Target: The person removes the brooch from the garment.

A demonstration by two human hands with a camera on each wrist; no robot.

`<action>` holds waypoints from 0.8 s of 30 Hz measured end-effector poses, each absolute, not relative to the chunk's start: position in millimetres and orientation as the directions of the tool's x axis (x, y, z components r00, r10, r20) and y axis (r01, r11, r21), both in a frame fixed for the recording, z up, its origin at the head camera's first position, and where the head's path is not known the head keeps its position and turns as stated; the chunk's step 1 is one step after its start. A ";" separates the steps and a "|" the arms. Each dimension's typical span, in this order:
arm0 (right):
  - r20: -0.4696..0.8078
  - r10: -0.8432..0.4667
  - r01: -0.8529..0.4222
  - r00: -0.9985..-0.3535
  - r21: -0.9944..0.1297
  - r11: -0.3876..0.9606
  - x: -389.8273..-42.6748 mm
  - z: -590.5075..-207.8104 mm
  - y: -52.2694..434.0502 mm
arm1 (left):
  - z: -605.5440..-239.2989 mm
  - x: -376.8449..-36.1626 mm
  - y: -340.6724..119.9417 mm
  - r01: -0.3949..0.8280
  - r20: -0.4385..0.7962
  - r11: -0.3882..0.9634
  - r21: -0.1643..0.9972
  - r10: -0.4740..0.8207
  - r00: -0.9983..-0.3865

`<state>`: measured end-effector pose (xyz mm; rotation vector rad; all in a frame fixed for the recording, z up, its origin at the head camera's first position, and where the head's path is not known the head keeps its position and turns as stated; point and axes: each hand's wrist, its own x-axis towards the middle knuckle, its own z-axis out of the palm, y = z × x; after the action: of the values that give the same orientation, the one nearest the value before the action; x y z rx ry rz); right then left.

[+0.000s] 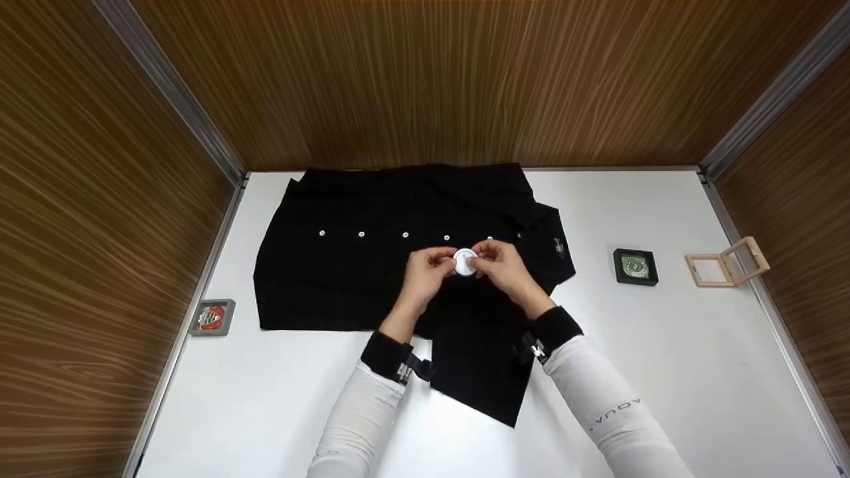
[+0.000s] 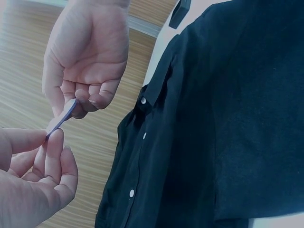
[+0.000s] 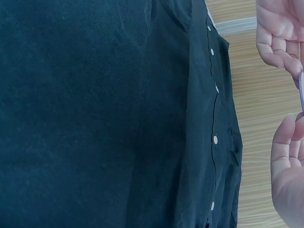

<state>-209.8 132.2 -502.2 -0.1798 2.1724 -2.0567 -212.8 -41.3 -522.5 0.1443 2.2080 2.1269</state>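
Note:
Just over a black button-up shirt [image 1: 345, 279], my two hands hold a small white round disc [image 1: 465, 261] between them. My left hand [image 1: 424, 273] pinches its left edge between thumb and fingers. On the opposite edge, my right hand [image 1: 506, 267] grips with the thumb laid across the white face. Seen edge-on in the left wrist view, the disc [image 2: 62, 118] is thin with a bluish-purple rim. The shirt lies flat, collar to the right, one sleeve [image 1: 481, 378] spread toward me and white buttons [image 1: 406, 234] down its front.
A grey square frame with a red piece [image 1: 212, 317] lies at the left table edge. To the right are a black frame with a green piece [image 1: 635, 267] and a hinged light wooden frame [image 1: 710, 271] standing partly unfolded. Wood-grain walls [image 1: 425, 86] border the white table [image 1: 697, 372].

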 end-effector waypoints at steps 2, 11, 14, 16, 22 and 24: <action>-0.024 -0.182 0.014 -0.983 -0.998 0.055 -209.7 -502.6 131.8 | -522.6 -212.6 -41.2 0.019 0.015 0.035 0.999 0.116 -0.993; -0.039 -0.186 0.025 -0.982 -0.997 0.078 -211.5 -507.5 131.4 | -522.3 -211.9 -41.0 0.015 0.011 0.036 0.999 0.113 -0.994; -0.038 -0.187 0.022 -0.982 -0.996 0.088 -216.2 -519.6 133.3 | -522.2 -211.2 -41.4 -0.005 -0.008 0.022 1.000 0.109 -0.994; -0.036 -0.186 0.016 -0.982 -0.994 0.105 -219.2 -528.3 135.0 | -522.3 -210.9 -41.8 -0.019 -0.019 0.002 1.000 0.109 -0.994; 0.135 -0.180 -0.178 -0.974 -0.952 0.249 -217.5 -533.8 137.3 | -524.8 -211.4 -43.5 -0.038 -0.034 -0.054 0.998 0.075 -0.997; 0.237 -0.185 -0.287 -0.954 -0.902 0.323 -215.8 -532.9 137.9 | -525.9 -211.9 -43.9 -0.043 -0.040 -0.064 0.997 0.056 -0.998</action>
<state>-215.8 137.9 -532.9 -0.4706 2.6274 -1.8221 -211.9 -43.9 -525.9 0.0146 2.1010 2.2434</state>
